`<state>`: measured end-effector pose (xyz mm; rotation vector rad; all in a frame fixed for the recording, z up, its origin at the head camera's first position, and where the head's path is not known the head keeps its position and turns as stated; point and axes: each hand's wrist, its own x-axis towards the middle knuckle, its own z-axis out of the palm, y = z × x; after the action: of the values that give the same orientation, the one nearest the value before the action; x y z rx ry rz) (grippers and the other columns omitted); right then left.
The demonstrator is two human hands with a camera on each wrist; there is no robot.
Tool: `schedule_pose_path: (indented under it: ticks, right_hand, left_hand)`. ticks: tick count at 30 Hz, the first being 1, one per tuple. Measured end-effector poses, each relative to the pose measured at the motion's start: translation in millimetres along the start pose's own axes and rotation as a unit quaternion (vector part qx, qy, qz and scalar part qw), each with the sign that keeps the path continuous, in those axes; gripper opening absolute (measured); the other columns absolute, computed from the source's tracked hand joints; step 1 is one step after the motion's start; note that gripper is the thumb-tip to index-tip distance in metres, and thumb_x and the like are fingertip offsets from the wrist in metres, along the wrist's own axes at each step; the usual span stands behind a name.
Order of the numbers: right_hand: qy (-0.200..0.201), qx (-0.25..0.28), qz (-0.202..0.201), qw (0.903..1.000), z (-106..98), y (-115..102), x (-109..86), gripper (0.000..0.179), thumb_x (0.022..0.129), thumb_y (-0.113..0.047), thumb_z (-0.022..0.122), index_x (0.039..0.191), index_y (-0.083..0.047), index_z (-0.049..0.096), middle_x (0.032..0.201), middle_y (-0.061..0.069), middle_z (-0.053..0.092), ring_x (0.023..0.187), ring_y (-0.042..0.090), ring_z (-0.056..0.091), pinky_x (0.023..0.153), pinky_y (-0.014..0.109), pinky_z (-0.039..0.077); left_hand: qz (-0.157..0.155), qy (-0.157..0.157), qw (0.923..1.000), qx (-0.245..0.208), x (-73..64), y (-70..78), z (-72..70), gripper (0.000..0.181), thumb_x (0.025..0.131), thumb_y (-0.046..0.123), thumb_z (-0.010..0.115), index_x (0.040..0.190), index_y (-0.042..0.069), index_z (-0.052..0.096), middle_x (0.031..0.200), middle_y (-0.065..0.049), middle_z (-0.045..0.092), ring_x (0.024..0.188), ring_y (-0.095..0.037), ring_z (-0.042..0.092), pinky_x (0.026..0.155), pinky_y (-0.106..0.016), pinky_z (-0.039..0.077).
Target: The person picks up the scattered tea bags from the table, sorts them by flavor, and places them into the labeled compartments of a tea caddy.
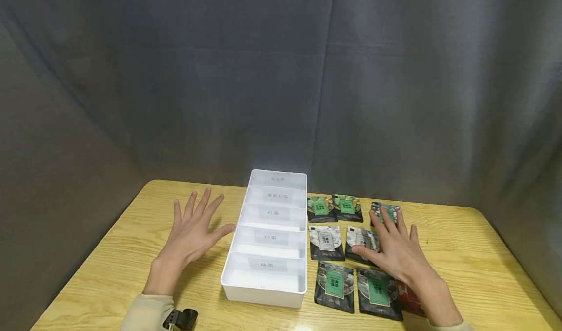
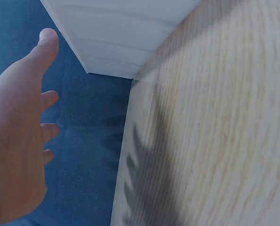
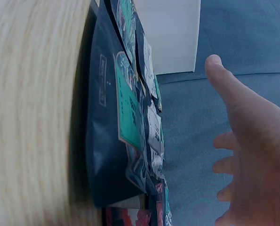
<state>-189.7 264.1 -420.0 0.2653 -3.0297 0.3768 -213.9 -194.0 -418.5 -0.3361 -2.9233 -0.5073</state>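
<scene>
My left hand (image 1: pixel 193 236) is spread, fingers straight, at the left side of a white divided box (image 1: pixel 263 296); it holds nothing. In the left wrist view a gap shows between that hand (image 2: pixel 17 127) and the tabletop. My right hand (image 1: pixel 401 255) hovers with spread fingers above several flat tea packets, and it too holds nothing. Two with green labels, a left packet (image 1: pixel 334 287) and a right packet (image 1: pixel 378 292), lie nearest me. Behind them are white-labelled packets (image 1: pixel 326 243). A red packet (image 1: pixel 410 300) is partly hidden by the right wrist.
Two yellow-green packets (image 1: pixel 321 209) lie beside the box's far part, and another small packet (image 1: pixel 379 208) is partly behind the right fingers. The box has several labelled compartments in a row. All stand on a wooden table (image 1: pixel 465 262), with a grey curtain (image 1: pixel 281 87) behind.
</scene>
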Motion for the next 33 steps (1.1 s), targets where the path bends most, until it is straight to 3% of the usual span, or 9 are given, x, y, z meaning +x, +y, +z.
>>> schedule_pose_path:
  ticks: [10,14,23,28,33]
  right_hand:
    - [-0.003,-0.003,-0.010,0.9999,0,-4,2.6,0.100,0.088,-0.070,0.057,0.158,-0.007,0.022,0.162,0.026,0.018,0.147,0.055,0.006,0.109,0.080,0.012]
    - [-0.001,-0.003,-0.020,0.9998,-2,-4,4.5,0.097,0.090,-0.069,0.055,0.157,-0.005,0.025,0.161,0.026,0.021,0.147,0.054,0.009,0.112,0.077,0.014]
    - [0.050,-0.039,-0.090,0.9939,-11,-6,16.0,0.077,0.095,-0.050,0.062,0.150,-0.002,0.039,0.148,0.024,0.046,0.138,0.051,0.035,0.110,0.069,0.032]
    - [0.064,-0.026,-0.109,0.9916,-12,-7,24.4,0.069,0.094,-0.040,0.068,0.148,-0.004,0.044,0.137,0.022,0.056,0.127,0.048,0.048,0.103,0.067,0.040]
    - [0.059,-0.010,-0.118,0.9912,-12,-6,33.6,0.062,0.095,-0.034,0.068,0.146,-0.006,0.047,0.134,0.023,0.057,0.122,0.048,0.051,0.099,0.067,0.043]
  left_hand:
    - [0.010,0.008,0.9997,0.020,-8.7,-2.8,1.7,0.082,0.093,0.069,0.048,0.158,0.023,0.028,0.167,-0.014,0.012,0.153,-0.044,0.002,0.115,-0.072,-0.010]
    - [0.010,0.012,0.9998,0.007,-12.5,-2.1,1.0,0.077,0.095,0.064,0.049,0.158,0.023,0.029,0.166,-0.014,0.015,0.153,-0.044,0.004,0.116,-0.071,-0.010]
    - [0.049,0.014,0.9931,-0.106,-26.2,14.5,-1.7,0.061,0.101,0.053,0.048,0.152,0.020,0.040,0.161,-0.010,0.032,0.149,-0.040,0.025,0.121,-0.065,0.012]
    - [0.033,-0.021,0.9816,-0.187,-32.4,16.9,2.2,0.057,0.103,0.051,0.046,0.153,0.025,0.038,0.160,-0.003,0.037,0.145,-0.035,0.036,0.116,-0.062,0.030]
    - [0.019,-0.057,0.9770,-0.204,-38.1,18.7,5.6,0.059,0.100,0.057,0.046,0.153,0.031,0.038,0.157,0.006,0.040,0.143,-0.028,0.041,0.114,-0.059,0.036]
